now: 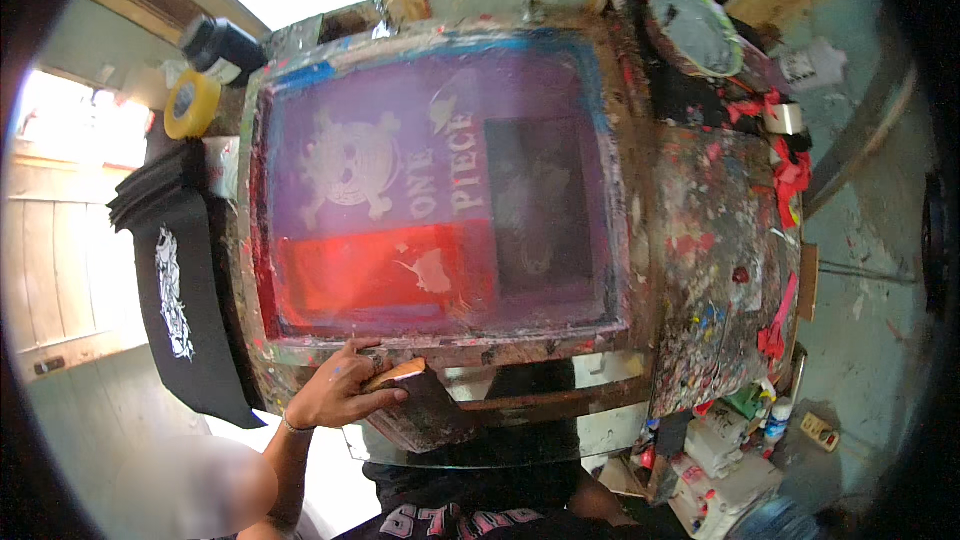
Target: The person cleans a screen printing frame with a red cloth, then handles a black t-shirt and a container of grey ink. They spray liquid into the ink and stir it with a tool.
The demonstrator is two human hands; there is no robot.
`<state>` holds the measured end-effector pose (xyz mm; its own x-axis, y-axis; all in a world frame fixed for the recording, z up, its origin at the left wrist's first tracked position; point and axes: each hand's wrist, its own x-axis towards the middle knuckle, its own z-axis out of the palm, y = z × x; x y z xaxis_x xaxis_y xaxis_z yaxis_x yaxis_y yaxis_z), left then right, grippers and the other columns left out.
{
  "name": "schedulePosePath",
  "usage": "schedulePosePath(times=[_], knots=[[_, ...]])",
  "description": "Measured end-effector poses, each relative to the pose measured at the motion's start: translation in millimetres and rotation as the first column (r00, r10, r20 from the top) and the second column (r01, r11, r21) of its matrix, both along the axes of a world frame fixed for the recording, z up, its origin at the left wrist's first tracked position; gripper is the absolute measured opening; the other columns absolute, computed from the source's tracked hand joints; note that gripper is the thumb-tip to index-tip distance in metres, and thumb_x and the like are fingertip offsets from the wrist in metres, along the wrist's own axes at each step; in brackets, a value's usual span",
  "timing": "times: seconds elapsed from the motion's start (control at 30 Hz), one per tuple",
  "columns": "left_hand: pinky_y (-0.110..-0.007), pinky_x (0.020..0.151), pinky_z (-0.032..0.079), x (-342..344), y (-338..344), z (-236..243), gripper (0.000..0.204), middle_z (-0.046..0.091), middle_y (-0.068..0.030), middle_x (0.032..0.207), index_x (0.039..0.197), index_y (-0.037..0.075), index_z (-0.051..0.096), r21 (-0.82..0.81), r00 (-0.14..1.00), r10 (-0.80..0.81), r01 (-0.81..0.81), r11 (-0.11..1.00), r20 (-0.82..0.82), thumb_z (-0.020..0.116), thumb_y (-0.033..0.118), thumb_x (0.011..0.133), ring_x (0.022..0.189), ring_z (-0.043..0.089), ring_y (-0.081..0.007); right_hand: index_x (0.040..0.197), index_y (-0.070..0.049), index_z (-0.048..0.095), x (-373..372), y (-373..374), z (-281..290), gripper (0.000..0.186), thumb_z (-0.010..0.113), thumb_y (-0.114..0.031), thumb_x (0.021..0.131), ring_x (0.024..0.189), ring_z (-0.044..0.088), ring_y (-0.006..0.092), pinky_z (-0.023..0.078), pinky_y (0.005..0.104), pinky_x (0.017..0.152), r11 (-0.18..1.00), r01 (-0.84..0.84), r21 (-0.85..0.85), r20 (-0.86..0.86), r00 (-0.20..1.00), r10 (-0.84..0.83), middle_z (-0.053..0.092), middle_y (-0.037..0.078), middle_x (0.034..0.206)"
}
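Observation:
My left hand [345,380] is at the front edge of a large screen-printing frame [520,349]. Its fingers and thumb close round a brown, paint-stained block that looks like a squeegee [425,415], with an orange and white upper edge. One finger reaches onto the frame's rim. The frame's purple mesh [380,90] carries a pale skull [350,162] and lettering. Red ink [360,270] covers its lower left, and a dark rectangle [540,205] shows at the right. My right hand is out of view.
Black printed cloths [195,320] hang at the left, near yellow tape [192,105] and a dark jar [220,48]. At the right are an ink-smeared bucket [692,28], a stained board [715,270], pink rags [790,180] and cluttered bottles [777,420].

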<state>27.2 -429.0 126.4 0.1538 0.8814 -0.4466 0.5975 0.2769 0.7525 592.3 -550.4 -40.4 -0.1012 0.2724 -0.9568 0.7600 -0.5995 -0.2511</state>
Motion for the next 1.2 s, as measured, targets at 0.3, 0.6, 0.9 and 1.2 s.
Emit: schedulePosePath(times=[0.3, 0.6, 0.9, 1.2], knots=[[-0.048, 0.104, 0.036, 2.2, 6.2, 3.6, 0.033, 0.056, -0.0106, 0.067, 0.082, 0.003, 0.065, -0.037, 0.999, 0.046, -0.046, 0.998, -0.009, 0.077, 0.033, 0.083, 0.075, 0.058, -0.0342, 0.126, -0.001, 0.062, -13.2, 53.3, 9.0, 0.056, 0.056, -0.047, 0.095, 0.113, 0.063, 0.0379, 0.049, 0.0457, 0.099, 0.992, -0.120, 0.038, 0.038, 0.992, 0.119, 0.064, 0.024, 0.125], [-0.047, 0.097, 0.042, 36.1, -12.7, 7.1, 0.026, 0.049, -0.0077, 0.060, 0.073, 0.000, 0.056, 0.179, 0.964, 0.265, -0.255, 0.950, -0.033, 0.076, 0.016, 0.079, 0.062, 0.051, -0.0265, 0.122, -0.002, 0.065, -8.4, 62.8, -131.3, 0.053, 0.056, -0.047, 0.095, 0.110, 0.064, 0.0392, 0.050, 0.0472, 0.098, 0.844, -0.434, 0.314, -0.101, 0.869, 0.484, 0.065, 0.024, 0.122], [-0.034, 0.053, 0.037, 134.9, -27.0, 27.8, 0.028, 0.049, -0.0097, 0.066, 0.083, 0.001, 0.059, 0.679, 0.920, 0.356, -0.368, 0.636, 0.165, 0.080, 0.020, 0.082, 0.055, 0.043, -0.0202, 0.100, -0.009, 0.073, -41.7, 179.6, 205.3, 0.035, 0.068, -0.042, 0.089, 0.095, 0.069, 0.0381, 0.053, 0.0490, 0.087, 0.493, -0.457, 0.740, -0.102, 0.649, 0.754, 0.072, 0.020, 0.097], [-0.039, 0.081, 0.050, 164.8, -32.2, -5.2, 0.045, 0.065, -0.0154, 0.098, 0.112, 0.000, 0.064, 0.555, 0.885, 0.393, -0.464, 0.690, 0.251, 0.080, 0.030, 0.082, 0.094, 0.064, -0.0285, 0.116, -0.005, 0.061, -187.4, 245.5, 234.8, 0.039, 0.075, -0.005, 0.080, 0.100, 0.068, 0.0349, 0.054, 0.0414, 0.085, 0.006, -0.032, 0.999, 0.013, 0.554, 0.832, 0.069, 0.018, 0.106]])
